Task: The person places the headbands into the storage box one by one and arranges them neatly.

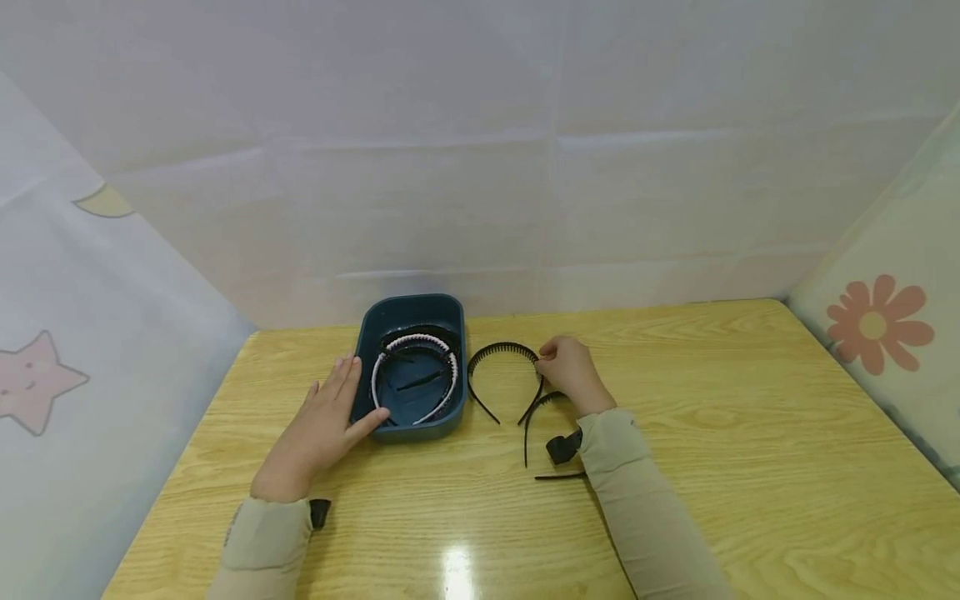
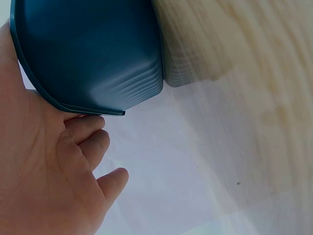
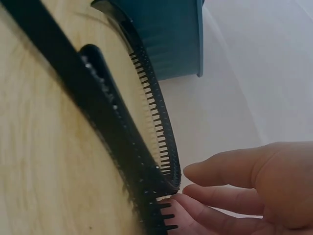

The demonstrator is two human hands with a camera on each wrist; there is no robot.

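Observation:
A blue plastic bin (image 1: 452, 427) stands on the table with a white headband (image 1: 375, 387) and several dark ones inside. My left hand (image 1: 318, 433) lies against its left side, fingers extended and thumb at the near rim. In the left wrist view, the fingertips touch the outside of the bin's rim (image 2: 73, 108). Right of the bin lies a black toothed headband (image 1: 504, 347). My right hand (image 1: 573, 371) pinches its right side between thumb and fingers, as the right wrist view shows at the band (image 3: 168, 142). Another black headband (image 1: 527, 433) lies nearer, partly hidden beneath my right wrist.
The wooden table (image 1: 750, 433) reaches to a pale cloth backdrop (image 1: 555, 208) at the back. Printed cloth walls stand at both sides, with a pink star (image 1: 41, 379) on the left and a red flower (image 1: 873, 325) on the right.

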